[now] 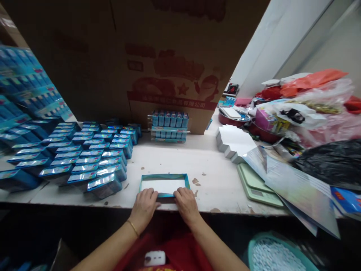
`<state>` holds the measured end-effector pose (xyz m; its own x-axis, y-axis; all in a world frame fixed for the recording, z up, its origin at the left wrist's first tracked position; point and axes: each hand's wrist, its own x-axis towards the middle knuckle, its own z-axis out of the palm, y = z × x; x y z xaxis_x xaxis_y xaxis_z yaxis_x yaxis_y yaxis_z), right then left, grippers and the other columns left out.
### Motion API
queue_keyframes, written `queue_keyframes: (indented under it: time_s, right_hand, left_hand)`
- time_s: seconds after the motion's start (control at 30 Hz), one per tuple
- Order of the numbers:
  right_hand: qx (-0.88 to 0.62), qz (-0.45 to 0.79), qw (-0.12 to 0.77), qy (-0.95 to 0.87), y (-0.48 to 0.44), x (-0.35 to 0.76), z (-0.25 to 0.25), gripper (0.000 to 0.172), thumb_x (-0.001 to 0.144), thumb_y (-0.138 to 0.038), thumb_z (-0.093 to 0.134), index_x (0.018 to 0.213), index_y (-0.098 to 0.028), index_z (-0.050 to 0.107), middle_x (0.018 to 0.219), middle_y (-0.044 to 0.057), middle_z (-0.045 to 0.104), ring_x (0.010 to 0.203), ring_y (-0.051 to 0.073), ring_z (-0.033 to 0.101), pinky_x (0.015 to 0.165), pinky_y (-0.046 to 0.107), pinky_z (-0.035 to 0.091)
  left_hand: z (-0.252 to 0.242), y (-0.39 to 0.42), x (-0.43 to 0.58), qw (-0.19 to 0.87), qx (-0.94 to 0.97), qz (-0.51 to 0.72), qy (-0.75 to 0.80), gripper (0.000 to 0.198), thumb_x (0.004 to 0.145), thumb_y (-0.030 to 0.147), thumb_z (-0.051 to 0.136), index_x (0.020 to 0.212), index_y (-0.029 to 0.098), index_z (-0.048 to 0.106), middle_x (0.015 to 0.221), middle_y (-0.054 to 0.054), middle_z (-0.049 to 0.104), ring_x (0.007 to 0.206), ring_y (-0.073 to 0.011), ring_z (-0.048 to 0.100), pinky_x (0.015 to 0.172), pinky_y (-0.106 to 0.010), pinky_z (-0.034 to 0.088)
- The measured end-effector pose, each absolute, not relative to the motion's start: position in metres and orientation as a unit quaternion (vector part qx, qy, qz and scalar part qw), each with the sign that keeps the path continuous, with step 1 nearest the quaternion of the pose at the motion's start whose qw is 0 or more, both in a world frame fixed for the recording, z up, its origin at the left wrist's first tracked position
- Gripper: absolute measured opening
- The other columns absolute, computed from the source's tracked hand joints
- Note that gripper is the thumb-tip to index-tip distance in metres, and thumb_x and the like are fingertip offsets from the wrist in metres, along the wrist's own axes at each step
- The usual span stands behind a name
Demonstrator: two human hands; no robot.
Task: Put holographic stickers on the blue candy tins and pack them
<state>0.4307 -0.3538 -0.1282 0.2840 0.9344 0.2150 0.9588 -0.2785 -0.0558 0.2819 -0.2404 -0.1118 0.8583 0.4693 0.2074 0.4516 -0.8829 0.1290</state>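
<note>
A shallow blue cardboard tray (164, 175) with a white inside lies on the table at the front edge. My left hand (145, 207) grips its near left corner, with the thumb below and the fingers bent over the rim. At the near right corner, my right hand (186, 205) holds the same rim with curled fingers. Behind the tray stands a clear-wrapped display of small blue packs (169, 126). To the left, several rows of glossy blue boxes (84, 158) cover the table.
A large brown carton (175, 49) rises at the back. On the right are stacked white card pieces (237, 141), a pale green scale (258, 188), silvery sheets (299, 184) and a black plastic bag (329, 160). Below the table edge, a teal basin (251, 246) holds small white pieces.
</note>
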Motion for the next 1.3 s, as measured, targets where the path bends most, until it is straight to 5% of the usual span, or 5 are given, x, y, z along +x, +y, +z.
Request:
queue_keyframes:
  time_s: [0.53,0.73,1.0,1.17,1.3]
  right_hand:
    - [-0.777,0.013,0.103,-0.621,-0.323,0.484,-0.077,0.039,0.075,-0.032,0.055,0.111,-0.020,0.048,0.110,0.008,0.051,0.101,0.021,0.046,0.083,0.033,0.037]
    - [-0.735,0.039,-0.010,-0.677,-0.305,0.479,-0.097,0.017,0.081,-0.018,0.042,0.090,-0.020,0.056,0.092,0.005,0.058,0.086,0.018,0.053,0.070,0.028,0.041]
    - [-0.733,0.026,0.126,-0.668,-0.307,0.491,-0.096,0.023,0.082,-0.021,0.043,0.100,-0.020,0.057,0.100,0.005,0.058,0.091,0.019,0.053,0.077,0.028,0.043]
    - [-0.808,0.010,0.428,-0.405,-0.343,0.497,-0.113,0.039,0.084,-0.038,0.034,0.108,-0.016,0.055,0.102,0.009,0.060,0.092,0.019,0.056,0.078,0.034,0.045]
    - [-0.855,0.088,0.320,-0.398,-0.330,0.487,-0.120,0.039,0.081,-0.037,0.040,0.111,-0.017,0.053,0.103,0.008,0.060,0.091,0.019,0.057,0.076,0.031,0.044]
  left_hand:
    - [-0.073,-0.182,0.306,0.065,0.965,0.084,0.242,0.038,0.077,0.040,0.049,0.108,0.018,0.050,0.107,-0.011,0.053,0.102,-0.0235,0.046,0.085,-0.037,0.036]
    - [-0.093,-0.169,0.321,0.049,0.979,-0.070,0.184,0.020,0.081,0.015,0.038,0.083,0.015,0.058,0.088,-0.011,0.059,0.085,-0.0215,0.055,0.071,-0.033,0.042]
    - [-0.096,-0.183,0.304,0.004,0.975,-0.078,0.207,0.023,0.082,0.012,0.033,0.091,0.015,0.054,0.086,-0.011,0.058,0.081,-0.0229,0.057,0.064,-0.035,0.045]
    - [-0.092,-0.176,0.281,0.051,0.956,-0.022,0.288,0.034,0.080,0.037,0.040,0.106,0.017,0.049,0.098,-0.011,0.057,0.092,-0.0252,0.054,0.071,-0.036,0.044]
    - [-0.092,-0.181,0.282,0.073,0.952,-0.062,0.290,0.026,0.081,0.023,0.037,0.102,0.019,0.052,0.093,-0.009,0.061,0.088,-0.0227,0.057,0.072,-0.035,0.043]
